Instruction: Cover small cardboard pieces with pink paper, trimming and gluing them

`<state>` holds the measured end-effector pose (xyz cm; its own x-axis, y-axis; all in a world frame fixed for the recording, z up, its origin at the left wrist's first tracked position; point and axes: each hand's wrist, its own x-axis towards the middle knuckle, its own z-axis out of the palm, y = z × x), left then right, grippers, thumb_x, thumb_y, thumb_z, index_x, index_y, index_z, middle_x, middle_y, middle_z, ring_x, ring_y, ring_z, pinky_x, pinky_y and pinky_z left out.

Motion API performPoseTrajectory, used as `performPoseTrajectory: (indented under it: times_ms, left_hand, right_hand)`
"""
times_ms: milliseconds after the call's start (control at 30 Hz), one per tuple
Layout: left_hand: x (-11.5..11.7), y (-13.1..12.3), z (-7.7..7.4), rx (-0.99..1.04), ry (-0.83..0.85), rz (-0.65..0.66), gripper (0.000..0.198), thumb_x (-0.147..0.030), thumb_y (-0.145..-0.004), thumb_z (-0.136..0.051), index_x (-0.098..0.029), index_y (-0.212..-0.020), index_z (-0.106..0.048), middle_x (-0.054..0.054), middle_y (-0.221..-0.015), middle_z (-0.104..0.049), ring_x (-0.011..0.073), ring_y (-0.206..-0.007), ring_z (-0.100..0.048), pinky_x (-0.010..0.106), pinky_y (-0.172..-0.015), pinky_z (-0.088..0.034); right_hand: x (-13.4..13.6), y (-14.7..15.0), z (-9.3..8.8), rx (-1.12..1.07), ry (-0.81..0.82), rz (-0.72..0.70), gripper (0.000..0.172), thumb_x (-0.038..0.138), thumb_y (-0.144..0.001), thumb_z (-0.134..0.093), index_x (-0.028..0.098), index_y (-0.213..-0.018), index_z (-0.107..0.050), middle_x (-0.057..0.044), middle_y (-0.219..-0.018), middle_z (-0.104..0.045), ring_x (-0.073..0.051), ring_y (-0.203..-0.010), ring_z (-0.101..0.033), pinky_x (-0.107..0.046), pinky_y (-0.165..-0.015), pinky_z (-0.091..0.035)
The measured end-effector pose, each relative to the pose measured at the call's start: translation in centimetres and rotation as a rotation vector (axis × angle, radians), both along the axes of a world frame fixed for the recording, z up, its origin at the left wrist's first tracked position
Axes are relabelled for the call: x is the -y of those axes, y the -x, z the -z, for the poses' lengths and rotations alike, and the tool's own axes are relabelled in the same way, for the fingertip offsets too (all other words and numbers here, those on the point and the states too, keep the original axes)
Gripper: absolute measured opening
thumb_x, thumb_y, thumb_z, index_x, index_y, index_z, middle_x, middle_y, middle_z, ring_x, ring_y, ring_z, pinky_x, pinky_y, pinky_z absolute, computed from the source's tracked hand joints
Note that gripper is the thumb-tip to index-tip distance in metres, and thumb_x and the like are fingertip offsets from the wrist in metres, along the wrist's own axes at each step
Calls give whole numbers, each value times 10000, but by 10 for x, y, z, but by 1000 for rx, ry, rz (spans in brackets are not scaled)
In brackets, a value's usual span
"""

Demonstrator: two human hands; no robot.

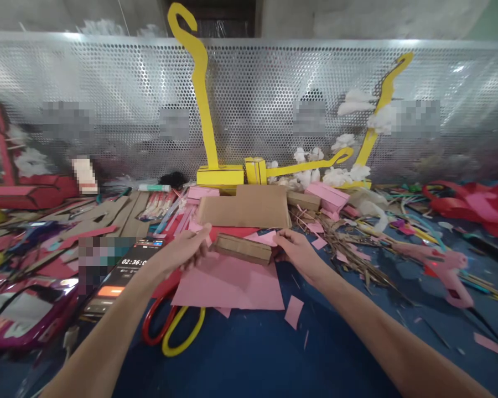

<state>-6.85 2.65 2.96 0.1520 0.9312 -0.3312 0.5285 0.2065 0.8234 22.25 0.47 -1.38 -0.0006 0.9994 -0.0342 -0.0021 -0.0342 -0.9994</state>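
Note:
A small brown cardboard block (243, 250) lies across a pink paper sheet (232, 282) in front of me. My left hand (191, 247) is at its left end, thumb and fingers pinched on a bit of pink paper (208, 237). At the other end my right hand (294, 250) pinches a narrow pink paper piece (268, 238) that shows behind the block. Whether both bits are one strip is hidden by the block. Red-and-yellow scissors (185, 331) lie by the sheet's lower left, their blades covered.
Behind stands a bigger cardboard piece (244, 207), with yellow hook-shaped models (203, 99) beyond it. A pink glue gun (444, 268) and twigs (357, 254) lie right. A phone (122, 276) and cardboard strips (120, 221) lie left. A perforated metal panel (253, 99) closes the back.

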Motion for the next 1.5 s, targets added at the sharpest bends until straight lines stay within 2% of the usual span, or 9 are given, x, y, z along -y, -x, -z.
performPoseTrajectory:
  times_ms: [100, 233, 433, 533, 667, 833, 1033, 1233, 1500]
  left_hand:
    - [-8, 2, 7, 60, -99, -86, 685, -829, -844, -485, -169, -689, -591, 30, -565, -585, 92, -361, -441, 211, -344, -239]
    - [-6, -6, 13, 167, -77, -56, 619, -772, -860, -552, -163, -907, -651, 58, -750, -680, 95, -402, -522, 206, -343, -266]
    - [-1, -14, 15, 202, 22, -39, 656, -791, -850, -560, -144, -921, -638, 119, -746, -741, 212, -519, -693, 246, -400, -408]
    - [-3, -12, 19, 158, 11, 0, 657, -809, -851, -532, -157, -865, -611, 127, -706, -740, 208, -490, -678, 234, -377, -357]
    - [-6, -10, 25, 116, -47, 54, 576, -771, -862, -554, -208, -754, -496, 61, -586, -669, 145, -394, -576, 215, -339, -235]
    - [-3, -10, 17, 104, -42, 113, 531, -703, -858, -620, -187, -757, -545, 73, -667, -702, 109, -419, -545, 220, -358, -296]
    - [3, -10, 4, 104, 18, 186, 502, -667, -840, -658, -171, -839, -578, 85, -735, -709, 123, -474, -579, 219, -372, -316]
    - [2, -5, 2, 108, 34, 226, 464, -625, -832, -687, -176, -874, -578, 90, -808, -722, 140, -566, -614, 212, -398, -339]
    - [0, -2, 4, 123, 27, 282, 507, -679, -833, -665, -182, -869, -567, 83, -814, -709, 128, -588, -579, 213, -420, -335]
  right_hand:
    - [2, 0, -1, 24, -12, 8, 185, 372, -821, -686, 206, -788, -612, -8, -672, -676, -168, -622, -670, -264, -558, -535]
    - [5, 1, -6, 38, -42, 23, 206, 403, -822, -694, 216, -798, -610, -9, -728, -670, -171, -658, -651, -284, -592, -556]
    - [2, -4, -5, 73, -60, 58, 254, 473, -831, -679, 228, -864, -619, -31, -830, -694, -188, -719, -652, -296, -621, -563]
    - [1, -10, -4, 125, -33, 34, 239, 456, -842, -669, 223, -833, -618, -28, -770, -678, -192, -702, -656, -309, -622, -577]
    - [3, -19, -5, 225, -6, -11, 217, 403, -856, -682, 208, -784, -623, -10, -715, -645, -173, -670, -650, -290, -589, -576]
    - [11, -25, -9, 292, 57, -104, 257, 387, -894, -673, 190, -747, -600, -10, -620, -641, -162, -573, -666, -267, -537, -548]
    - [19, -29, -14, 250, 103, -182, 306, 430, -907, -661, 192, -741, -563, -3, -674, -637, -132, -592, -680, -238, -557, -540]
    - [19, -30, -14, 258, 99, -203, 268, 405, -871, -686, 190, -754, -579, -5, -697, -650, -123, -592, -678, -228, -550, -531]
    - [18, -28, -11, 332, 24, -193, 264, 388, -863, -695, 201, -727, -568, 21, -579, -630, -116, -506, -631, -216, -484, -478]
